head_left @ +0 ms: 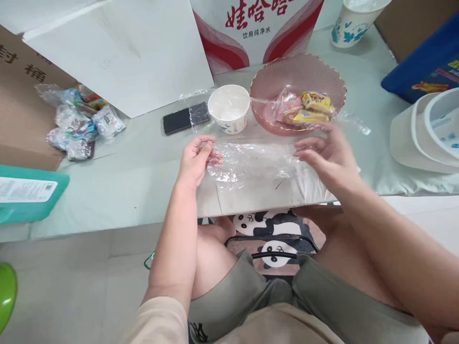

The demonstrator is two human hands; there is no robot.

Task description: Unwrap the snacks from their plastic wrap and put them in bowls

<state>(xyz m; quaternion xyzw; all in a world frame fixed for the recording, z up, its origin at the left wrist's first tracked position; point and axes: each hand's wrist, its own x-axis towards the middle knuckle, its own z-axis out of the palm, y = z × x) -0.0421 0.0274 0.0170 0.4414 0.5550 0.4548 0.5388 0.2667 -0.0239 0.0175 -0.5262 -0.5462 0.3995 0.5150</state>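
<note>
Clear film [251,160] spread between parted hands.
The left hand [195,160] pinched one end; the right hand [333,155] curved, its hold unclear. Some room lay before the table edge [233,209]; cup [229,112] and bowl [297,71] stood behind.

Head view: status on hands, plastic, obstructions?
Left hand pinching clear plastic. Right hand at its other end, grip unclear. Paper cup, pink bowl just beyond.

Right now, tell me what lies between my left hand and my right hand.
In the head view, crinkled clear plastic lies between your left hand and your right hand.
</note>
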